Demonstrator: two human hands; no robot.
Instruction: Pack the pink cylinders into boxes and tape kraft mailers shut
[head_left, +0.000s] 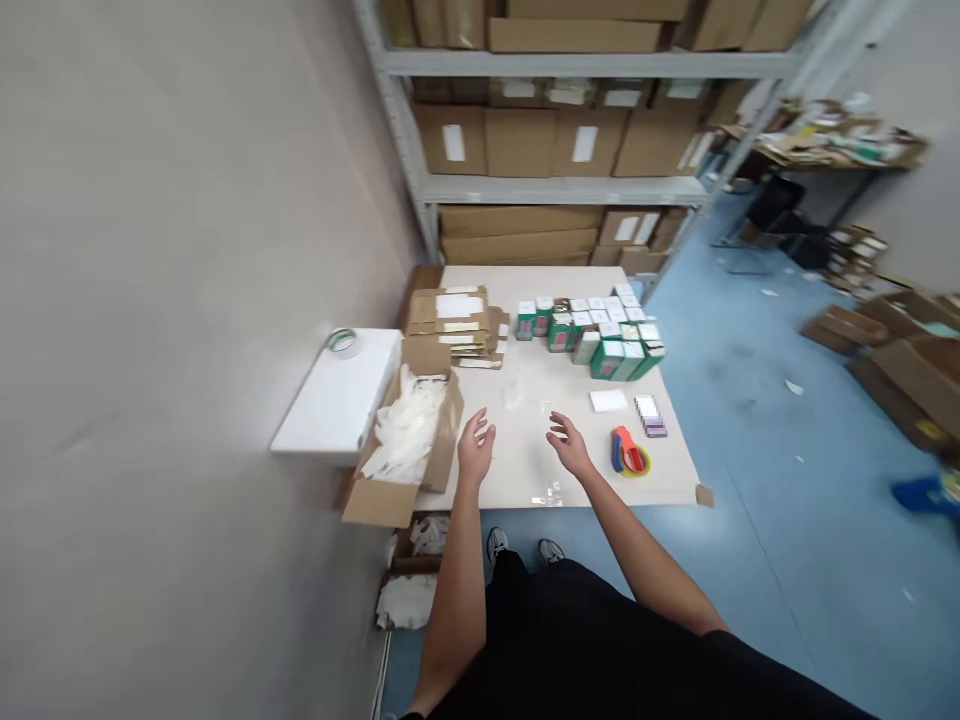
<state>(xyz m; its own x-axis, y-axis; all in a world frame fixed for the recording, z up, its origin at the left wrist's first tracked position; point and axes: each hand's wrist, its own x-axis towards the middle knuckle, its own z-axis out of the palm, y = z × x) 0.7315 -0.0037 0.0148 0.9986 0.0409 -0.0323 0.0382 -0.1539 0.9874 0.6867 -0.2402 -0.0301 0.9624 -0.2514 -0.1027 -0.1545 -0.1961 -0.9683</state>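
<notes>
My left hand [475, 449] hovers over the near part of the white table [517, 460], fingers apart and holding nothing. Close on its left stands an open cardboard box [444, 440] full of white plastic bags or gloves [409, 425]; I cannot tell which. My right hand [568, 443] is held up over the table too, fingers spread and with nothing in it. To its right lies a red and blue tape dispenser [628, 452] with a yellow roll. Beyond that hand are a small white piece [608, 400] and a purple and white card or packet [649, 416].
Green and white boxes [607, 358] crowd the table's far right. Flattened cardboard [450, 312] is stacked at the far left. A tape roll [343, 343] rests on a white side surface [337, 390]. Behind stands a shelf rack [562, 190] with cartons. The wall is on the left.
</notes>
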